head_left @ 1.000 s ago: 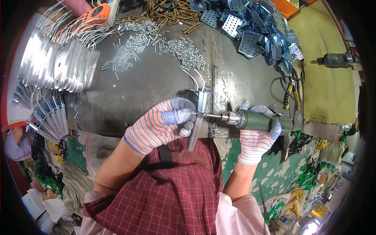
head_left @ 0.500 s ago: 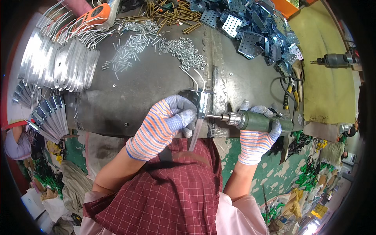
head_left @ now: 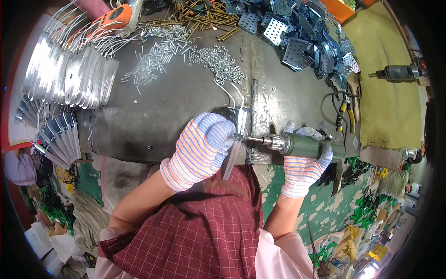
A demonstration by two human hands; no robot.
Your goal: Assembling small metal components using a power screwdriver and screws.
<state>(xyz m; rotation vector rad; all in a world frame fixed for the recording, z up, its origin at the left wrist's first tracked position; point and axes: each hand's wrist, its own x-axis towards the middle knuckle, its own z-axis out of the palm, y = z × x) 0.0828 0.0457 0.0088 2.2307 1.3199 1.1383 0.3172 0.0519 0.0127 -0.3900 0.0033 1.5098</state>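
Head view showed the left hand [head_left: 200, 148] pinching a stiff, sharp-edged bent steel bracket [head_left: 237, 132], best held by its flat faces, while the right hand [head_left: 304, 162] wrapped a green power driver [head_left: 306, 146].

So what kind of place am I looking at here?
Most likely a small metal assembly workshop: a worn steel workbench strewn with loose screws and nuts, piles of perforated metal brackets, and a green power driver in the right hand.

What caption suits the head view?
Gloved left hand steadies a metal bracket while right hand drives a green driver into it.
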